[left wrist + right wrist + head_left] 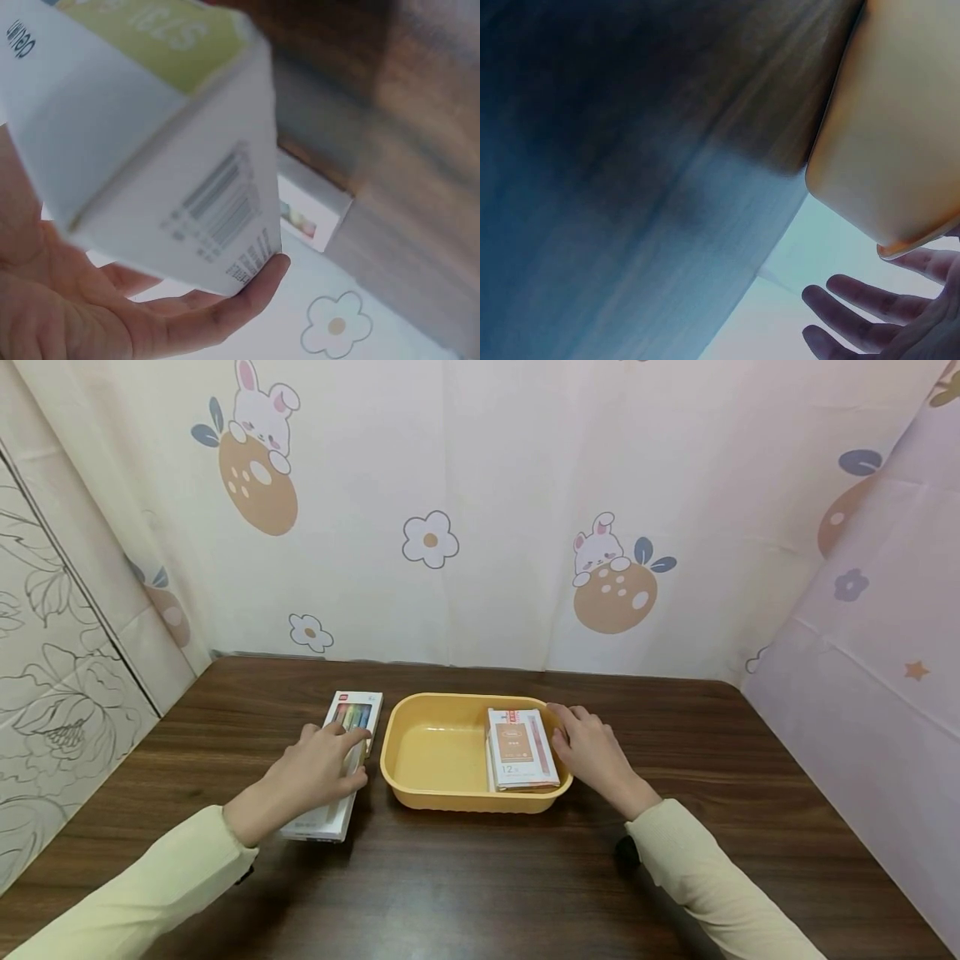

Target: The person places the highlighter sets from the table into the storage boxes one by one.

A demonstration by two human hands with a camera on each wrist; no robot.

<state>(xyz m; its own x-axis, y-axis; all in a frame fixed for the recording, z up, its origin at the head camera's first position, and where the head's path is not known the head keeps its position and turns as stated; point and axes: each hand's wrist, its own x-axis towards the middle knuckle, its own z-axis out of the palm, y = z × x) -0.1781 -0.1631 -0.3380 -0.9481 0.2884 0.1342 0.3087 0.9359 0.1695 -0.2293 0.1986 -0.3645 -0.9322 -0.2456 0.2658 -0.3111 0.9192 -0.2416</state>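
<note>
Visibly, left hand [318, 767] holds "deli S731" box [150, 172]; "12" box [519, 752] in tray [450, 800].

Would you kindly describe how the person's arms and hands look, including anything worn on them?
The sleeves are long, plain and pale yellow. The hands are bare, without gloves. A small black object shows beneath each cuff, too unclear to identify.
</note>
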